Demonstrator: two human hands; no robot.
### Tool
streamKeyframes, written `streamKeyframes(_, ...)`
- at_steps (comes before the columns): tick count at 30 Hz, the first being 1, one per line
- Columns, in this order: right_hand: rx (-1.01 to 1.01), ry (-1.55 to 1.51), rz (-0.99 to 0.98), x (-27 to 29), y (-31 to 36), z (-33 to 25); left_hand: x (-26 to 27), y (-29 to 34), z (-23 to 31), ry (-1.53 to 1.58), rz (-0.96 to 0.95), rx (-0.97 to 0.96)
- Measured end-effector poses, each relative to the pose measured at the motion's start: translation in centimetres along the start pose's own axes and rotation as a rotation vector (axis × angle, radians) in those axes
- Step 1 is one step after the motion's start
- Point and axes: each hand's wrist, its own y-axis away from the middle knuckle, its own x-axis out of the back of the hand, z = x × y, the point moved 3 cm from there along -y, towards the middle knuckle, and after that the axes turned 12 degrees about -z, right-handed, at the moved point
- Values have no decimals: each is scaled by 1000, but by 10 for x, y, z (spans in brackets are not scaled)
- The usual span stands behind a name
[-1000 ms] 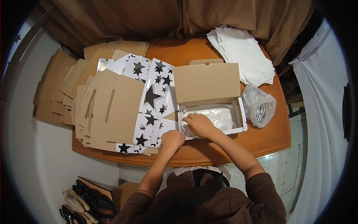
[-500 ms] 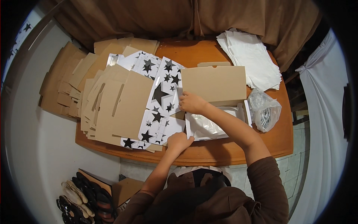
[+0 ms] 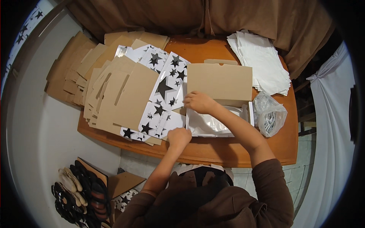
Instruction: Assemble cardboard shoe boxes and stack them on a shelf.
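Observation:
An open cardboard box with its brown lid raised sits on the orange wooden table. A shiny clear plastic bag lies inside it. My right hand rests at the box's back left corner, fingers curled on the wall edge. My left hand is closed at the box's near left corner, beside a white sheet with black stars.
Flat brown cardboard blanks and star-printed sheets lie stacked on the left half of the table. A pile of white bags lies at the back right. A clear bag of small items sits right of the box. Sandals on the floor.
My right hand has moved from inside the box to its back left corner. My left hand stayed at the near left corner. The view shifted slightly.

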Motion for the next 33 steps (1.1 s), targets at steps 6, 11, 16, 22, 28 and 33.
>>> streamKeyframes(6, -195, -386, -109, 38, 114, -23, 18, 30, 4, -29, 457, -125)
streamKeyframes(11, -349, -543, -80, 60, 195, -46, 9, 52, 31, -53, 492, -450)
streamKeyframes(16, -431, -446, 1, 67, 233, -64, -12, 53, 58, 14, 373, -604)
streamKeyframes(22, -449, -315, 24, 52, 244, -67, -9, 46, 63, 38, 371, -636)
streamKeyframes(28, -462, -326, -26, 51, 236, -65, -5, 39, 64, 27, 334, -615)
streamKeyframes(33, -507, -397, -202, 55, 224, -68, -6, 39, 58, 49, 286, -649)
